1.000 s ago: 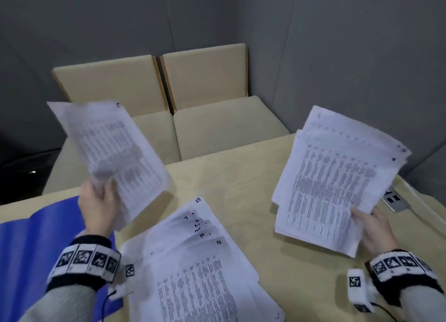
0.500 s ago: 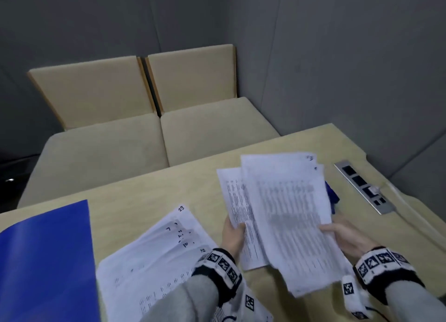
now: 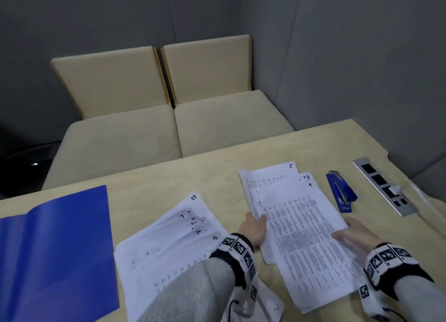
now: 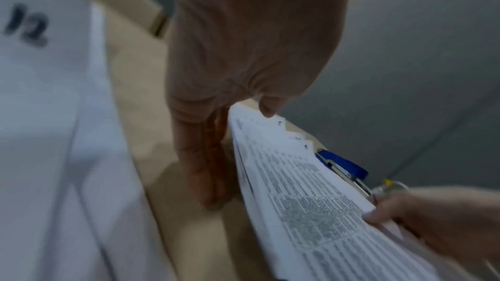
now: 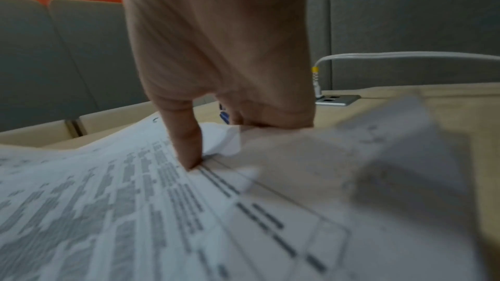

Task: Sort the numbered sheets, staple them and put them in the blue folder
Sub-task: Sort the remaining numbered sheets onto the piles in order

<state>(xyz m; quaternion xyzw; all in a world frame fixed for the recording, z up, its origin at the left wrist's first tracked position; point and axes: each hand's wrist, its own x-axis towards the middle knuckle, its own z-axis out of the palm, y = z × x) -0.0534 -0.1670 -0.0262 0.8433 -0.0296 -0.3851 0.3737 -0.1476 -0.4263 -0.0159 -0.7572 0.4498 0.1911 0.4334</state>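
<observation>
Both your hands on the right-hand stack, table, folder open at left.
Head: your left hand (image 3: 253, 227) pinches the stack (image 3: 301, 230) at its left edge, right hand (image 3: 354, 234) grips the right edge; fanned sheets (image 3: 173, 239) lie between it and the blue folder (image 3: 55, 254); stapler (image 3: 341, 191) just right. Left wrist: thumb over, fingers (image 4: 205, 157) under the stack's edge. Right wrist: forefinger (image 5: 186, 136) presses the top page, other fingers curled at the edge.

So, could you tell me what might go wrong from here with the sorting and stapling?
1. The right-hand stack is fanned, corners 5, 3 and 1 offset; stapled so, pages may be missed.
2. The left pile shows 23, 7, 10, 12 out of order under the left sleeve, which could drag sheets.
3. The right hand could nudge the nearby stapler.
</observation>
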